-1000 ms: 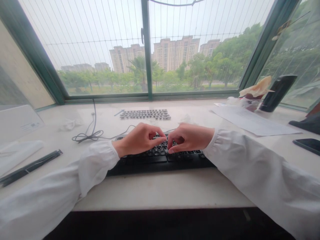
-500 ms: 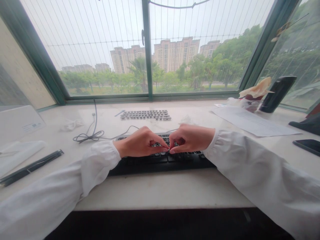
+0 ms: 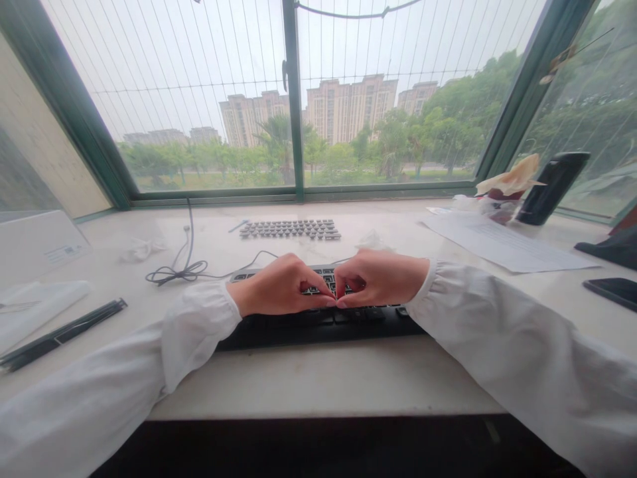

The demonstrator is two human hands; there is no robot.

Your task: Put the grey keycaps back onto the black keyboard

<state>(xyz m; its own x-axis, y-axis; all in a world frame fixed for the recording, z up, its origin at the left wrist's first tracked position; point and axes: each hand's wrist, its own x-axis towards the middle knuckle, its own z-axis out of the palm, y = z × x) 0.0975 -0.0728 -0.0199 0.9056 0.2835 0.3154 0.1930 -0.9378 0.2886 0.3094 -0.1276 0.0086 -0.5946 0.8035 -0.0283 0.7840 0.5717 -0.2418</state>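
Observation:
A black keyboard (image 3: pixel 318 335) lies near the front of the white sill, and bare switch sockets show in its key field. Over its middle, my left hand (image 3: pixel 279 285) is closed in a pinch of thumb and forefinger. My right hand (image 3: pixel 383 279) comes from the other side, also pinched, and the fingertips of both hands meet just above the keys. Whatever sits between the fingertips is hidden or too small to name. Loose keycaps (image 3: pixel 290 230) are laid out in rows behind the keyboard.
A coiled cable (image 3: pixel 178 271) lies left of the keyboard, with crumpled tissue (image 3: pixel 142 248) behind it. At the left is a black stick-like bundle (image 3: pixel 64 334). Printed paper (image 3: pixel 502 242), a black phone (image 3: pixel 614 292) and a dark upright case (image 3: pixel 555 187) occupy the right.
The pinched fingertips have shifted very slightly, and the right hand has dipped a little toward the keys. The keyboard and loose keycaps stay where they were.

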